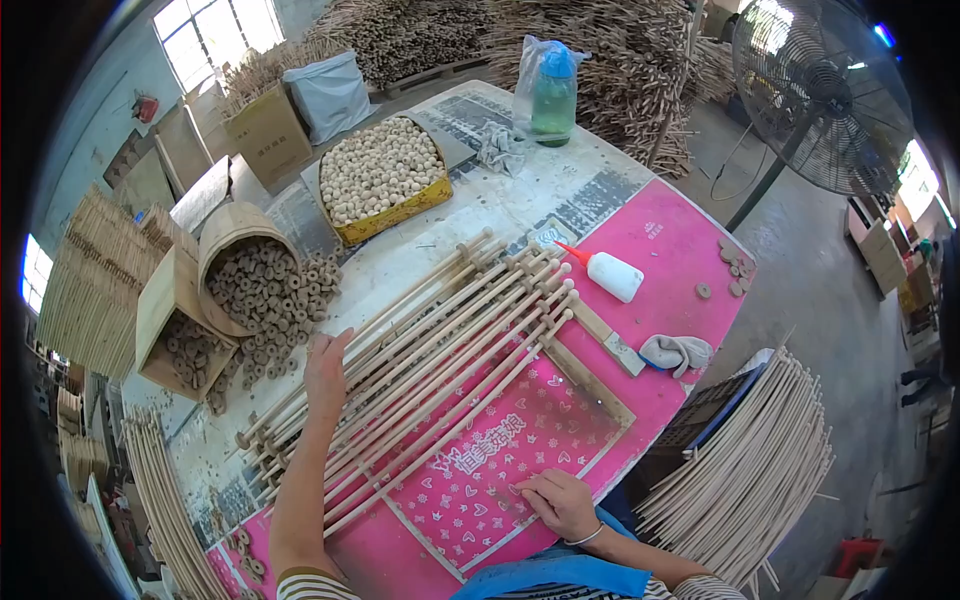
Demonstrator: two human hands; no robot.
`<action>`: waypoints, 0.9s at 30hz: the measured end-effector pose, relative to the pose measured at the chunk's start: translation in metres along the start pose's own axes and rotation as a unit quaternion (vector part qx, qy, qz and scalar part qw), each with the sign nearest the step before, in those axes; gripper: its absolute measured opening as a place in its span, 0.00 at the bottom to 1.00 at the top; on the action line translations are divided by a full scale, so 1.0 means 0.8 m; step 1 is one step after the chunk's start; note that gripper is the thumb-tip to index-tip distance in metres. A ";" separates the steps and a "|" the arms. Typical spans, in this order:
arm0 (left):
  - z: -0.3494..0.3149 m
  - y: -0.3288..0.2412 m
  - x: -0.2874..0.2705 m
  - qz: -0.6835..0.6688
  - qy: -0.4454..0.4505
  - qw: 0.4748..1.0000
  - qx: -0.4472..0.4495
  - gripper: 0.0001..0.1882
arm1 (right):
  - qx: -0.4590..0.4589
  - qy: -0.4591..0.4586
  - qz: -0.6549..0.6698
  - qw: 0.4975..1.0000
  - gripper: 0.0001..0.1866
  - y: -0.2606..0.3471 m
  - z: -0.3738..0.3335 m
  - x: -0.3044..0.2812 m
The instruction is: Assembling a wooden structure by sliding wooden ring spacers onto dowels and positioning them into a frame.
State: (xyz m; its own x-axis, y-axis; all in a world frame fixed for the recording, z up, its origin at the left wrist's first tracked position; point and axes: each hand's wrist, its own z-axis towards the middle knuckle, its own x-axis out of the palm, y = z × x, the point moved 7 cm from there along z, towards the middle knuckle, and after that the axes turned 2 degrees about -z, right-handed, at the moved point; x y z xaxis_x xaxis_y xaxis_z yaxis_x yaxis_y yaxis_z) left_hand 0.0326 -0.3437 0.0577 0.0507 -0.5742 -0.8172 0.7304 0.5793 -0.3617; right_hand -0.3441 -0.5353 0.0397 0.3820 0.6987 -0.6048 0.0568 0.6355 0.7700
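Many pale wooden rods (440,375) lie side by side, slanting across the table, with small wooden knobs on their far-right ends. My left hand (325,375) reaches over them to the outermost rods on the far side. Its fingers curl downward, and what they grip, if anything, is hidden. Close to my body, my right hand (562,506) rests low over the patterned pink sheet (470,530). Its fingers are bent together, and I cannot make out anything in them. Beyond the knobbed ends lies a white glue bottle (614,277) with a red nozzle.
Wooden rings (265,285) spill from a tipped bucket (222,228) and a wooden box (165,300) at left. A yellow box (395,212) holds round wooden balls. A glove (676,353) lies by the right edge, near bundled rods (745,470). A fan (825,95) stands beyond.
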 end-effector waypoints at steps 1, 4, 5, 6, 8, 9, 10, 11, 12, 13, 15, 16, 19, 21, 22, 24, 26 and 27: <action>-0.001 0.001 0.002 -0.003 0.003 1.000 0.000 0.22 | 0.004 0.007 -0.001 1.000 0.06 -0.001 -0.001 0.002; 0.000 0.007 0.009 -0.028 0.017 0.999 -0.024 0.22 | 0.013 0.012 -0.001 1.000 0.06 -0.003 0.003 0.002; 0.003 0.001 0.013 -0.021 0.014 1.000 -0.008 0.22 | 0.014 0.010 -0.001 1.000 0.06 -0.004 0.003 -0.001; 0.008 -0.006 0.018 -0.015 0.010 1.000 0.010 0.23 | 0.019 0.004 -0.005 1.000 0.06 -0.006 0.003 -0.005; 0.012 -0.010 0.030 -0.028 0.012 0.999 0.024 0.23 | 0.018 0.000 0.005 1.000 0.07 -0.008 -0.003 -0.018; 0.014 -0.005 0.037 -0.034 0.012 0.999 0.033 0.23 | 0.010 0.005 0.010 1.000 0.08 -0.010 -0.010 -0.013; 0.004 0.015 0.033 -0.031 0.013 0.999 0.041 0.23 | 0.000 0.004 0.012 1.000 0.08 -0.012 -0.013 -0.005; -0.003 0.027 0.026 -0.025 0.021 0.999 0.017 0.23 | -0.014 0.017 0.012 1.000 0.09 -0.005 -0.008 0.001; -0.020 0.066 0.025 -0.011 0.031 0.999 -0.016 0.23 | -0.031 0.011 0.008 0.999 0.09 -0.008 -0.008 0.013; -0.023 0.066 0.027 -0.003 0.034 0.999 0.031 0.23 | -0.047 0.004 0.001 0.999 0.09 -0.016 -0.012 0.025; -0.032 0.086 0.047 0.052 0.021 0.998 0.025 0.22 | -0.047 -0.001 0.032 0.998 0.09 -0.020 -0.017 0.027; -0.015 0.059 0.058 0.021 0.068 0.997 -0.022 0.22 | -0.028 -0.009 0.017 0.999 0.09 -0.026 -0.026 0.020; -0.010 0.046 0.047 0.020 0.124 0.991 -0.043 0.18 | -0.042 -0.038 0.031 0.998 0.09 -0.017 -0.031 0.008; -0.006 0.073 0.044 0.021 0.140 0.986 -0.083 0.23 | -0.052 -0.067 0.013 0.996 0.09 -0.022 -0.029 0.014; -0.003 0.046 0.040 0.039 0.167 0.982 -0.074 0.24 | -0.056 -0.064 0.016 0.996 0.09 -0.024 -0.028 0.018; -0.007 0.060 0.036 0.143 0.160 0.976 -0.022 0.25 | -0.067 -0.047 0.032 0.996 0.09 -0.018 -0.020 0.025; 0.002 -0.034 0.025 0.147 0.110 0.983 0.010 0.26 | -0.070 -0.057 0.009 0.996 0.09 -0.024 -0.020 0.021; -0.002 -0.070 0.009 0.158 0.058 0.985 0.031 0.26 | -0.079 -0.057 -0.007 0.995 0.09 -0.023 -0.021 0.023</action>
State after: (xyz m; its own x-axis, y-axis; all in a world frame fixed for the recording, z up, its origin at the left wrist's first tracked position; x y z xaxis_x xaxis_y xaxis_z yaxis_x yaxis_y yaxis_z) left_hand -0.0092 -0.3795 0.0717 0.2063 -0.2987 -0.9318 0.7307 0.6804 -0.0563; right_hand -0.3540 -0.5285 0.0113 0.4852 0.6533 -0.5812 -0.0793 0.6948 0.7148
